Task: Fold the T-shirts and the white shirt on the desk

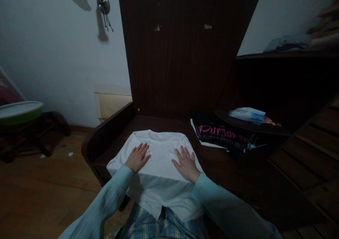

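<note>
A white garment [159, 182] lies spread over a dark wooden surface [225, 161], its near edge hanging down toward my lap. My left hand [137, 157] rests flat on its left part, fingers stretched out and together. My right hand [186, 163] lies flat on its right part, fingers slightly spread. Neither hand holds anything. Both arms wear light blue sleeves.
A folded black garment with pink lettering [222, 135] lies to the right of the white one. A dark round tray [249, 124] beyond it carries a blue-and-white packet [247, 114]. A tall dark wooden panel [182, 48] stands behind. A green-rimmed basin [18, 112] sits far left.
</note>
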### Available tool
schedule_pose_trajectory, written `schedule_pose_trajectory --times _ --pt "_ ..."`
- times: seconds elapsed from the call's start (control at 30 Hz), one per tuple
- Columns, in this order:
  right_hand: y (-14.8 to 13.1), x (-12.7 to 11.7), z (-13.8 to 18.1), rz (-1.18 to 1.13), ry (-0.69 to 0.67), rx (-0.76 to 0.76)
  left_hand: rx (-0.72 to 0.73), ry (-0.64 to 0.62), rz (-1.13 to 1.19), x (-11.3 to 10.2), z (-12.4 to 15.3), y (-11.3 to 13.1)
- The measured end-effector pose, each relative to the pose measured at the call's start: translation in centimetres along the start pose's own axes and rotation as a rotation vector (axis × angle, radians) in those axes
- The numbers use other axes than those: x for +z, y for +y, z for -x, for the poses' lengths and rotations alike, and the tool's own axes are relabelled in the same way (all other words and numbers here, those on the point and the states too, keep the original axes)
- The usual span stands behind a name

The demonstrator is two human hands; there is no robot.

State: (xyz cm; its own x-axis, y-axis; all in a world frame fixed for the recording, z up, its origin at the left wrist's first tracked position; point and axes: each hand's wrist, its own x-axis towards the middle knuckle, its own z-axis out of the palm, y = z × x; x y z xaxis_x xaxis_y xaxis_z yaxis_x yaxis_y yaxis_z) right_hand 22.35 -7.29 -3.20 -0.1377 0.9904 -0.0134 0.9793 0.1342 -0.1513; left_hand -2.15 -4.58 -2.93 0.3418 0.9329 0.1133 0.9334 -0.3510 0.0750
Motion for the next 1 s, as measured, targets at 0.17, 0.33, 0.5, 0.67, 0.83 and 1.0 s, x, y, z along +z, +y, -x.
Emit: schedule_pose_trajectory --times 0.17,0.33,0.5,0.67,0.83,1.0 --pt "0.8 -0.5 -1.6 -0.012 -0.062 -0.042 -0.063 -0.023 -0.012 0.1 -0.8 0.5" --pt "1.6 -1.0 -3.6 -0.015 -0.083 -0.054 -0.114 -0.044 -0.015 -0.1 -2.2 1.1" --pt "2.4 -1.2 -5.6 -0.016 -0.091 -0.083 -0.153 -0.059 -0.020 0.0 -4.0 1.0" --pt "3.2 -1.5 -7.6 0.001 -0.101 -0.102 -0.154 -0.045 -0.016 0.3 -6.1 0.6" --pt "3.9 -1.6 -9.8 -0.004 -0.099 -0.103 -0.158 -0.049 -0.009 0.6 -8.2 0.0" --pt "4.5 -1.7 -11.5 -0.004 -0.083 -0.120 -0.146 -0.068 -0.014 0.5 -9.8 -0.6"
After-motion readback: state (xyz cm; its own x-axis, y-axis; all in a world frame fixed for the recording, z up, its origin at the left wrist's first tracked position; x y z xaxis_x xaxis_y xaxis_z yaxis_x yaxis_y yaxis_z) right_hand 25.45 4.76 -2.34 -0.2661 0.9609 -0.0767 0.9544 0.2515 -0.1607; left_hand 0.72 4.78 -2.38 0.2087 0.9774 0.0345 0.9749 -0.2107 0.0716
